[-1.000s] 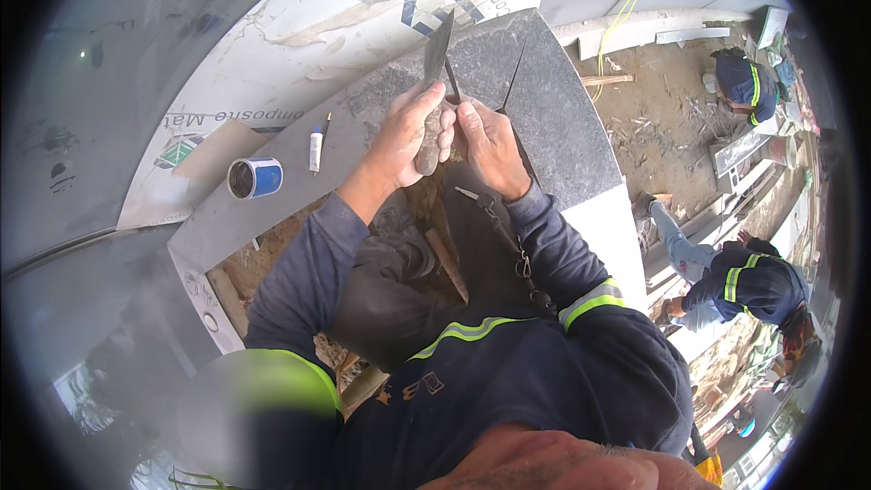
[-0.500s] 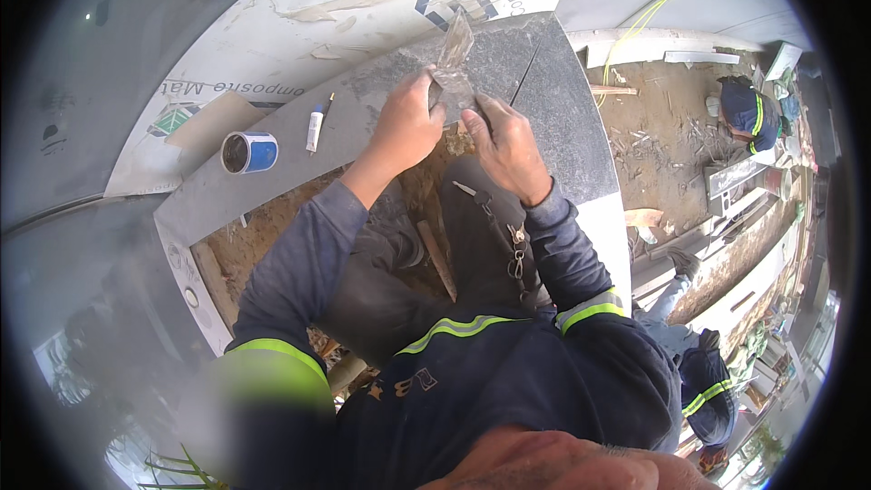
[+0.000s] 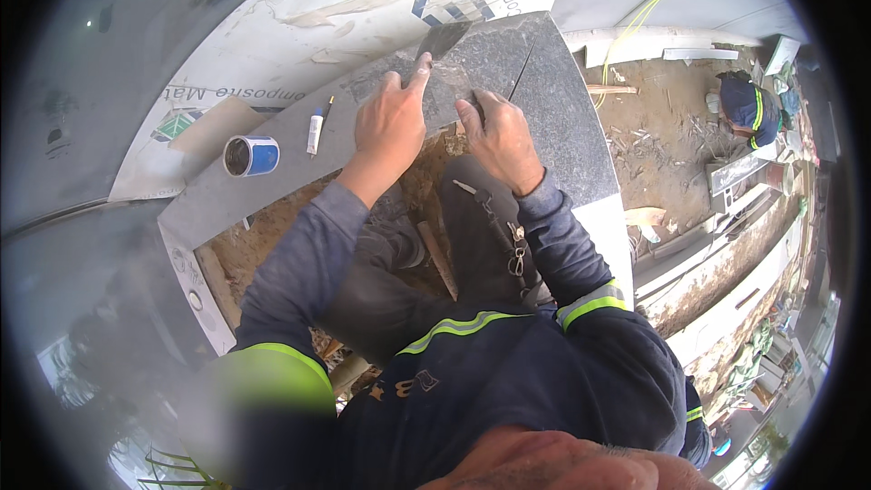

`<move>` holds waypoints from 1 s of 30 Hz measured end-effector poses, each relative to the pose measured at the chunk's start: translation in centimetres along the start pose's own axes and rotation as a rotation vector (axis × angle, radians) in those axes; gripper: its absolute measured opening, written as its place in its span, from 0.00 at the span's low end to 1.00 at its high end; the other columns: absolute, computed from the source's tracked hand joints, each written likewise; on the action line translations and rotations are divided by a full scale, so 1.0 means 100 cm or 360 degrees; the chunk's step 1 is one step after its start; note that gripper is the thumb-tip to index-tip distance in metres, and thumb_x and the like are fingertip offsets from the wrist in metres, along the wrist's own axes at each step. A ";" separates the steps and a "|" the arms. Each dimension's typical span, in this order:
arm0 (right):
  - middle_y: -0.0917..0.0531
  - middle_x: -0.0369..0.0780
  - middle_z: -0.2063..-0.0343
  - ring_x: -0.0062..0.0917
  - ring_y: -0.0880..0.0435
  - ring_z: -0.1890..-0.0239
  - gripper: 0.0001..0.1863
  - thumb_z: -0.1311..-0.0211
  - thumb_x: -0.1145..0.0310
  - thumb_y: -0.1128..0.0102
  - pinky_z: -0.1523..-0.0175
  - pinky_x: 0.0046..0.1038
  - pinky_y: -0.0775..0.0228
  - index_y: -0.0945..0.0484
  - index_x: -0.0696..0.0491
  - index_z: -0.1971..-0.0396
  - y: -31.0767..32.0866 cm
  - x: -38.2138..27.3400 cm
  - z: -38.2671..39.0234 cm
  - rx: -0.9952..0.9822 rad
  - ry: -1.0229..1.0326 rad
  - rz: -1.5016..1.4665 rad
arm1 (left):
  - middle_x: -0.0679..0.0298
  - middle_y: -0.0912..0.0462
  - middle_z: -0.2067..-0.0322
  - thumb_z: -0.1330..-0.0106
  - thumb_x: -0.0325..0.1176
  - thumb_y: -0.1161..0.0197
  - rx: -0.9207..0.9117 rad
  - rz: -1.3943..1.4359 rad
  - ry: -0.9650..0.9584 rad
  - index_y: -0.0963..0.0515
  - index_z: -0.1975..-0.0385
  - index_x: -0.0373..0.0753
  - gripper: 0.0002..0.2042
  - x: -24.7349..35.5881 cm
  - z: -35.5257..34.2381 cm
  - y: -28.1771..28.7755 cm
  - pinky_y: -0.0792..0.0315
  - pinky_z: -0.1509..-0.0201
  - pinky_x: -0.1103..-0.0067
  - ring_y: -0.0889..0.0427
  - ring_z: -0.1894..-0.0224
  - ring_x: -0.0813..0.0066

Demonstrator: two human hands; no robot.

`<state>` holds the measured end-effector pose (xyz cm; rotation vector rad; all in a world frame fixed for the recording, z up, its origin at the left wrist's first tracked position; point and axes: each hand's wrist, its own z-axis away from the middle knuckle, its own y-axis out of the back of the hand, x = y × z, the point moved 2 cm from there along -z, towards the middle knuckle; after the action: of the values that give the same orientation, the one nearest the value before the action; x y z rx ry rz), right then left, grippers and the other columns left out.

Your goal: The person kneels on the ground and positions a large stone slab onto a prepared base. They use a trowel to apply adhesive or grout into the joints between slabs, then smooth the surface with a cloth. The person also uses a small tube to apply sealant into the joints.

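My left hand (image 3: 395, 127) is closed around a flat scraper, its index finger stretched along the dark blade (image 3: 446, 37) over the speckled stone slab (image 3: 581, 118). My right hand (image 3: 494, 141), just right of it, grips a second tool with a dark handle, thumb forward; that tool's tip is hard to make out among pale smears on the slab. On the grey ledge to the left stand an open blue-and-white can (image 3: 264, 156) and a small white tube (image 3: 315, 131), with a thin stick (image 3: 327, 110) beside the tube.
A white printed board (image 3: 327, 9) lines the back. A yellow cable (image 3: 655, 7) hangs at upper right above a dirt floor with scraps and long boards (image 3: 717, 254). A co-worker in dark reflective clothing (image 3: 751, 113) bends there; another person's sleeve (image 3: 697, 422) shows at lower right.
The raised blades have come down low over the slab. My left index finger has extended along the blade. The nearer co-worker on the right has moved down, mostly out of sight.
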<state>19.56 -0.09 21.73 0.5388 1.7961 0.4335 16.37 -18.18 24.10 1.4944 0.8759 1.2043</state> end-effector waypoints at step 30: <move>0.20 0.41 0.75 0.19 0.23 0.78 0.20 0.23 0.62 0.45 0.70 0.27 0.28 0.20 0.68 0.53 -0.031 0.016 0.025 0.0243 -0.0400 -0.0710 | 0.40 0.16 0.53 0.28 0.42 0.39 0.0009 0.0067 0.0298 0.29 0.38 0.30 0.25 -0.014 0.003 0.007 0.22 0.50 0.57 0.16 0.51 0.41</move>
<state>21.14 -1.73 18.10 0.2676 1.6505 -0.0767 16.24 -19.71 24.43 1.4271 0.9765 1.3905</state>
